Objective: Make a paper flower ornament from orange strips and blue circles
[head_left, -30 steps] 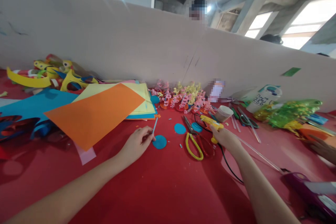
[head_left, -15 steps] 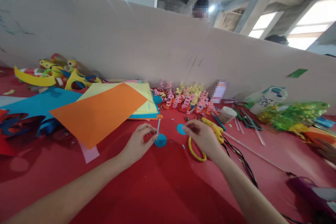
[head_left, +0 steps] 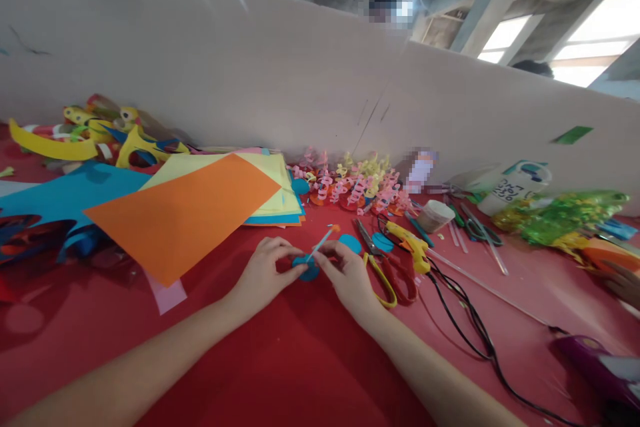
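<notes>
My left hand (head_left: 267, 273) pinches the edge of a small blue disc (head_left: 309, 273) low over the red table. From the disc a thin pale stick (head_left: 321, 243) slants up to the right, with a small orange piece (head_left: 336, 229) at its top. My right hand (head_left: 350, 277) is closed round the stick's lower part, its fingertips partly hidden. Behind it lie another blue disc (head_left: 350, 243), scissors (head_left: 383, 273) with yellow and red handles, and a yellow glue gun (head_left: 411, 243).
An orange sheet (head_left: 185, 213) tops a paper stack at the left. Pink and yellow curled pieces (head_left: 355, 187) stand against the grey partition (head_left: 250, 80). A white cup (head_left: 435, 215), black cable (head_left: 475, 320) and purple object (head_left: 595, 367) are at the right, near another person's hand (head_left: 623, 280).
My right hand has moved left and closed on the stick, uncovering the scissors. The stick now leans right instead of standing nearly upright. My left hand has shifted from the stick to the disc.
</notes>
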Motion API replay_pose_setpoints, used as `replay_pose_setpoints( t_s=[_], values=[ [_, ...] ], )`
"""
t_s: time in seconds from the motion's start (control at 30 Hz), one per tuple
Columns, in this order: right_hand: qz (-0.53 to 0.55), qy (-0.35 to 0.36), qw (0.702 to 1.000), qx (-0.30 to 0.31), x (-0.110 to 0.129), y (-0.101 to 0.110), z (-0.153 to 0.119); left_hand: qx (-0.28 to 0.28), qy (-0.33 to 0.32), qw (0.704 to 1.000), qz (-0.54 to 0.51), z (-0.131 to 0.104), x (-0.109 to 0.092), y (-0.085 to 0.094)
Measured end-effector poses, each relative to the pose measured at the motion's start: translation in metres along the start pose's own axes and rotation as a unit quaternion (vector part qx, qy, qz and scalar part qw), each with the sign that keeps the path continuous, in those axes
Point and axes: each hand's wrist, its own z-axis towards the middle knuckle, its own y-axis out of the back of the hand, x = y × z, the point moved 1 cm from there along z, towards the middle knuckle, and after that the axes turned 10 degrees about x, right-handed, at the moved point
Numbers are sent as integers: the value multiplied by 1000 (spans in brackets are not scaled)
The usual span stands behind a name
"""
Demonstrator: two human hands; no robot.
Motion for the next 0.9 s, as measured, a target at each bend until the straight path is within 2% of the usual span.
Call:
replay_pose_setpoints(
  t_s=[0.1, 0.3, 0.43, 0.67, 0.9],
  values=[
    [-45, 8, 999, -21, 0, 4, 1, -10, 14, 998, 55, -1, 0, -1],
    [-124, 19, 992, -4, -1, 7, 3, 2, 7, 991, 132, -5, 2, -7],
    [-128, 21, 991, 8, -1, 6, 2, 18, 8, 990, 140, -5, 3, -9],
    [-149, 25, 986, 70, 2, 3, 2, 32, 8, 991, 131, -4, 2, -8],
    [-143, 24, 986, 80, 1, 2, 3, 37, 9, 990, 138, -4, 4, -9]
  ],
)
